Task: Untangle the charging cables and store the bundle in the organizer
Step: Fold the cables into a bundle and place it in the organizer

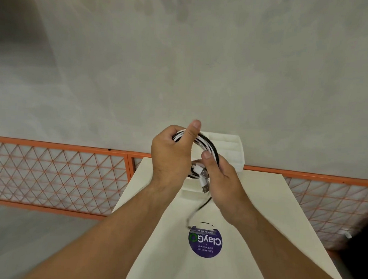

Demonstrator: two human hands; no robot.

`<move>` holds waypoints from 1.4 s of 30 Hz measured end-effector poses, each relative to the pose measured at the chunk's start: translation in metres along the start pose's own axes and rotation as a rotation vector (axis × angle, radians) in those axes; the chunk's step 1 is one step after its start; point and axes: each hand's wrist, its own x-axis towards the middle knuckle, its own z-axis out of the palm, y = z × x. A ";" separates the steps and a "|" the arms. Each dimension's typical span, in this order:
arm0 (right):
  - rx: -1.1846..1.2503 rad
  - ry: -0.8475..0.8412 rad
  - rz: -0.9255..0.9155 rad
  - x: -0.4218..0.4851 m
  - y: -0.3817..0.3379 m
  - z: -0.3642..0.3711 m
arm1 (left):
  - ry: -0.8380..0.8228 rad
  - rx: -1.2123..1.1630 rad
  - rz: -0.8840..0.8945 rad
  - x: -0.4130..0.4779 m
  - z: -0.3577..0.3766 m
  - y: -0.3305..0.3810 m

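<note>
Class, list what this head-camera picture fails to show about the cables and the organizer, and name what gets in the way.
1. Number of cables in the coil: head view, the left hand and right hand cover much of it.
2. Near compartments of the organizer: head view, hidden behind hands and coil.
3. End of the black tail: head view, blurred by motion.

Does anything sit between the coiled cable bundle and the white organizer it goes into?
Nothing visible does. The left hand and right hand hold the cable bundle over the organizer; only a loose black tail trails down toward the table.
</note>
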 end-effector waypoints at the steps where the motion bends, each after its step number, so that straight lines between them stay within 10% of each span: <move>1: 0.094 0.016 0.031 -0.002 0.000 0.004 | 0.025 -0.038 -0.020 0.000 0.001 -0.001; 9: 0.488 0.316 0.083 0.003 -0.011 0.023 | 0.164 -0.163 -0.089 -0.005 0.015 -0.004; 16: 0.275 0.347 0.024 0.018 -0.005 0.011 | 0.068 -0.004 -0.063 -0.013 0.012 -0.020; 27: -0.289 -0.070 -0.156 0.032 -0.028 -0.022 | -0.500 0.531 0.194 0.024 -0.013 -0.005; 42: 0.349 0.218 0.082 0.024 -0.011 0.003 | 0.072 0.323 0.050 0.006 0.018 -0.031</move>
